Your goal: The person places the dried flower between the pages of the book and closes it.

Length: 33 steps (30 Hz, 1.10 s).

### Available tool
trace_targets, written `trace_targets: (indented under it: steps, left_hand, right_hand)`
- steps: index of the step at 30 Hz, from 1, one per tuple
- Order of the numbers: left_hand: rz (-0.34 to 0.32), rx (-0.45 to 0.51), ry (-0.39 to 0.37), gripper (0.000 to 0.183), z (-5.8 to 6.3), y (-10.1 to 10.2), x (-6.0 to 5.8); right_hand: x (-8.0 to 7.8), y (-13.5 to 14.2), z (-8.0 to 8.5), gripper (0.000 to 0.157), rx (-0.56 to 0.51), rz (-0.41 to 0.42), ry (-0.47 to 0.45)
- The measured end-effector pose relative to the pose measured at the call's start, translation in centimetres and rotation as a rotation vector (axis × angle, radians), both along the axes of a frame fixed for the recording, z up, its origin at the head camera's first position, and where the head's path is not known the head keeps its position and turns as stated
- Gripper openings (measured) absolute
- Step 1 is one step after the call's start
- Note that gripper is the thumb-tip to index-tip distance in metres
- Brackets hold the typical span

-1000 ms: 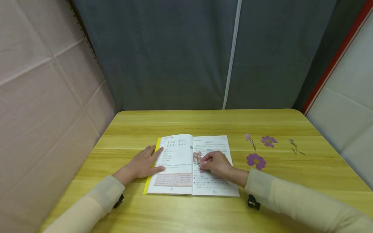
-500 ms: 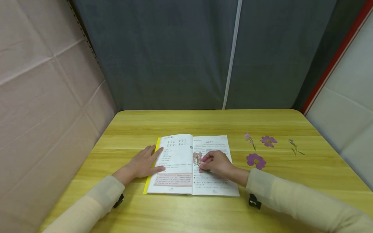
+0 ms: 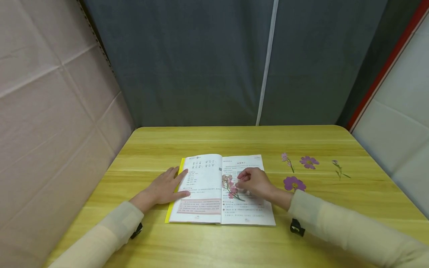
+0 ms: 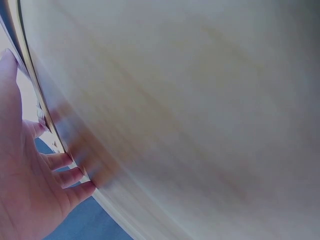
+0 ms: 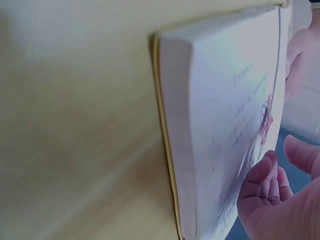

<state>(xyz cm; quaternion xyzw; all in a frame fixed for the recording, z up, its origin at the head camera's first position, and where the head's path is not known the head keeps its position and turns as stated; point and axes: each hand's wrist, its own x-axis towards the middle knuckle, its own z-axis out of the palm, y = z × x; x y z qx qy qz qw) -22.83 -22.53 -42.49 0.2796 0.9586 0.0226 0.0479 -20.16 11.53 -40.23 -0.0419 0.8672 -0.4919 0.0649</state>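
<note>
An open book point(image 3: 201, 216) with a yellow cover edge lies on the table. Across its right page, beside the spine, rests a pressed sprig of pink flowers point(image 3: 231, 187) with a green stem. My right hand point(image 3: 257, 183) hovers just right of the sprig; in the right wrist view its thumb and loosely bent fingers point(image 5: 262, 172) are apart, nothing between them. On the book's left edge my left hand point(image 3: 163, 188) lies spread, thumb and index finger touching the page. The left wrist view has that hand point(image 4: 35, 180) at the book's side, fingertips against the table.
Right of the book lie several pressed flowers: a small pink sprig point(image 3: 286, 161), a purple flower point(image 3: 309, 162), a larger purple flower point(image 3: 294, 185) and a thin green sprig point(image 3: 340, 169). A grey curtain point(image 3: 201, 74) hangs behind the wooden table point(image 3: 201, 139).
My right hand has let go of the pink flower sprig and moved slightly right and up. The sprig stays on the page, more of it visible. The left hand has not moved.
</note>
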Motion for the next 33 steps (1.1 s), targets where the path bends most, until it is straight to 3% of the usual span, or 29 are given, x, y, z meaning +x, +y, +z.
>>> trace_targets:
  steps: [5, 11, 23, 28, 33]
  left_hand:
    - [0.002, -0.001, -0.004, 0.089, 0.0, 0.0, 0.0]
    - [0.004, 0.000, -0.008, 0.089, 0.0, 0.0, 0.0]
    - [0.010, 0.006, -0.013, 0.089, -0.1, 0.0, 0.2]
    - [0.003, 0.006, -0.002, 0.090, -0.1, 0.0, 0.1]
    - [0.001, -0.002, 0.005, 0.091, -0.2, -0.1, 0.0]
  right_hand:
    - [-0.7, 0.8, 0.6, 0.018, 0.046, 0.020, 0.070]
    - [-1.6, 1.9, 1.3, 0.020, 0.136, 0.059, 0.246]
    - [-4.9, 4.5, 1.2, 0.037, 0.452, 0.152, 0.557]
    - [-5.9, 5.4, 0.8, 0.052, 0.590, 0.200, 0.593]
    - [-6.8, 6.0, 0.3, 0.064, 0.714, 0.241, 0.552]
